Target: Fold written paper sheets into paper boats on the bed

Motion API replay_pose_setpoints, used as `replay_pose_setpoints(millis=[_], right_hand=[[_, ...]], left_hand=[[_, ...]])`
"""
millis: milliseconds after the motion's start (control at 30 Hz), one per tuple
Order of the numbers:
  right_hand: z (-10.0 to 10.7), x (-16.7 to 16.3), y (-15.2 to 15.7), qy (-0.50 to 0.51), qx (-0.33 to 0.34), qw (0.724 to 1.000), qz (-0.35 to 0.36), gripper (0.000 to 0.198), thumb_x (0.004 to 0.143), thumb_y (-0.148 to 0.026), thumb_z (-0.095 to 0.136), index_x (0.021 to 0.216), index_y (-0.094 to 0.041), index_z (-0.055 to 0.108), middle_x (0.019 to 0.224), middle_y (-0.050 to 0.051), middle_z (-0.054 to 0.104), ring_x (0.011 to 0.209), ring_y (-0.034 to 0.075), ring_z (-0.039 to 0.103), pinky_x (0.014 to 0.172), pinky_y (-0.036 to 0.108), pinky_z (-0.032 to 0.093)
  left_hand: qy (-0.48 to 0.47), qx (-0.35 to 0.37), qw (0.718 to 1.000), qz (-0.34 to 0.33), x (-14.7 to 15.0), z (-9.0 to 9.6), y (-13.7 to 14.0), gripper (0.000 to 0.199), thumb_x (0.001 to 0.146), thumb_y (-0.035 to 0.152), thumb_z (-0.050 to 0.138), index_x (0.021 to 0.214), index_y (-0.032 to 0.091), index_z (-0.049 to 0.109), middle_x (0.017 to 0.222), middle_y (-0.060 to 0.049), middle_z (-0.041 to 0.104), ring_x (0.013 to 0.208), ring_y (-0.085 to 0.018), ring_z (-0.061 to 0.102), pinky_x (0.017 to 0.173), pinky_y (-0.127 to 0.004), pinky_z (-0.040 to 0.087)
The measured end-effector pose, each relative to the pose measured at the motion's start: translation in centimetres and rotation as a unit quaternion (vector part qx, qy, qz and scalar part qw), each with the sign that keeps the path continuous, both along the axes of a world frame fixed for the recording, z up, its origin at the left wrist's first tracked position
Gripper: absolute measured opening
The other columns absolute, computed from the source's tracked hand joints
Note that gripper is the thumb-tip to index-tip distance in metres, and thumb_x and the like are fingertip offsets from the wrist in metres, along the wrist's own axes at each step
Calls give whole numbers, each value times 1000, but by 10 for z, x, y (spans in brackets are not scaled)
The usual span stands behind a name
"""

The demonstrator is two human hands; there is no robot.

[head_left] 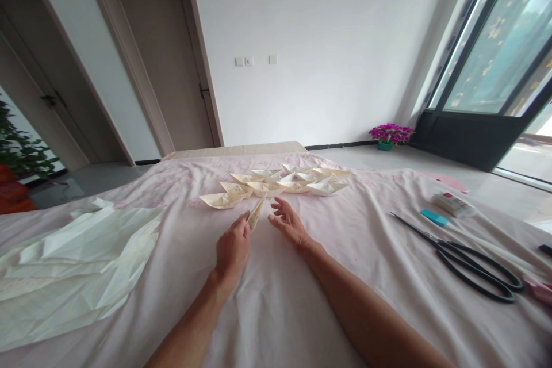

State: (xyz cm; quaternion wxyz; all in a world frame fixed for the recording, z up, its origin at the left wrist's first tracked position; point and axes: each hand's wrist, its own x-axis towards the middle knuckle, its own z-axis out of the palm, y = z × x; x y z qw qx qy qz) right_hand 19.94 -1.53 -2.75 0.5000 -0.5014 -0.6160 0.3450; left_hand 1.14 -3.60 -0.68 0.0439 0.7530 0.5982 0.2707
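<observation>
Between the thumb and fingers of my left hand [233,247] is a folded paper boat [256,215], tilted with one pointed end up. My right hand [290,223] is just to the right of it, fingers apart and holding nothing. Beyond both hands, several cream paper boats [263,188] stand close together in rows on the pink cloth [276,310]. The nearest one on the left, a paper boat [222,200], sits a little in front of the others. My left fingers hide the lower part of the held boat.
Crumpled pale paper sheets [86,264] spread over the left side. On the right lie black-handled scissors [457,253] with blades pointing away, a blue block [434,218] and a small white packet [452,204]. A pink round thing [446,182] lies behind them.
</observation>
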Motion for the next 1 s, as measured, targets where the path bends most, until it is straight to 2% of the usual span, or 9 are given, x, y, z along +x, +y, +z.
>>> replay_pose_setpoints(millis=[167, 267, 333, 433, 500, 667, 767, 867, 1000], right_hand=[[1, -32, -9, 91, -14, 993, 70, 75, 74, -42, 67, 139, -28, 33, 135, 9, 50, 110, 22, 55, 90, 39, 44], [7, -51, -16, 137, -4, 986, 99, 61, 76, -29, 61, 133, -28, 39, 122, 5, 59, 97, 20, 60, 83, 35, 48], [11, -57, -17, 137, 1, 987, 83, 48, 78, -22, 53, 125, -24, 48, 107, 4, 65, 88, 18, 60, 77, 31, 48], [15, -55, -16, 32, 17, 999, -1, 31, 77, -15, 42, 103, -19, 60, 89, 2, 67, 80, 17, 58, 71, 26, 44], [17, -51, -16, -67, 19, 996, -52, 27, 79, -13, 38, 92, -18, 61, 83, 2, 66, 74, 16, 57, 66, 24, 40], [27, -50, -25, -245, 24, 965, -90, 30, 88, -19, 36, 105, -22, 60, 84, 4, 69, 71, 17, 60, 63, 25, 33], [33, -55, -30, -311, 24, 946, -86, 33, 88, -20, 38, 114, -25, 57, 89, 4, 71, 75, 18, 62, 64, 26, 32], [37, -57, -30, -322, 24, 942, -93, 37, 86, -22, 44, 121, -27, 54, 96, 3, 70, 82, 18, 63, 66, 25, 33], [39, -54, -25, -318, 11, 940, -122, 38, 83, -32, 51, 120, -28, 54, 100, 1, 68, 88, 18, 61, 67, 25, 34]], left_hand=[[-83, 24, 996, -38, 2, -4, -1, 41, 95, 21, 35, 134, 20, 47, 139, -9, 50, 123, -20, 52, 100, -31, 42], [-114, 40, 990, -68, 5, -7, -2, 43, 94, 22, 38, 137, 20, 45, 139, -8, 50, 124, -20, 51, 102, -32, 41], [-147, 40, 986, -61, 6, -7, -3, 43, 94, 22, 37, 136, 18, 46, 136, -9, 53, 121, -20, 53, 101, -32, 42], [-198, 23, 980, -20, 8, -7, -2, 42, 94, 21, 36, 132, 16, 51, 131, -10, 58, 118, -21, 56, 99, -32, 43], [-229, 7, 973, -3, 9, -7, 0, 42, 92, 20, 38, 131, 17, 53, 130, -9, 58, 119, -20, 56, 99, -30, 42], [-288, -42, 957, -5, 7, -5, 8, 40, 89, 26, 46, 128, 20, 55, 128, -7, 60, 114, -19, 59, 93, -26, 44], [-240, -80, 968, 9, 3, 1, 11, 33, 88, 30, 48, 117, 20, 62, 111, -7, 69, 97, -20, 66, 79, -25, 47], [-157, -99, 982, 41, 4, 7, 8, 32, 91, 34, 42, 100, 18, 68, 92, -11, 73, 84, -23, 67, 66, -26, 44], [-101, -60, 992, 39, 11, 13, 0, 36, 95, 34, 36, 106, 18, 67, 92, -13, 72, 85, -23, 68, 66, -26, 41]])
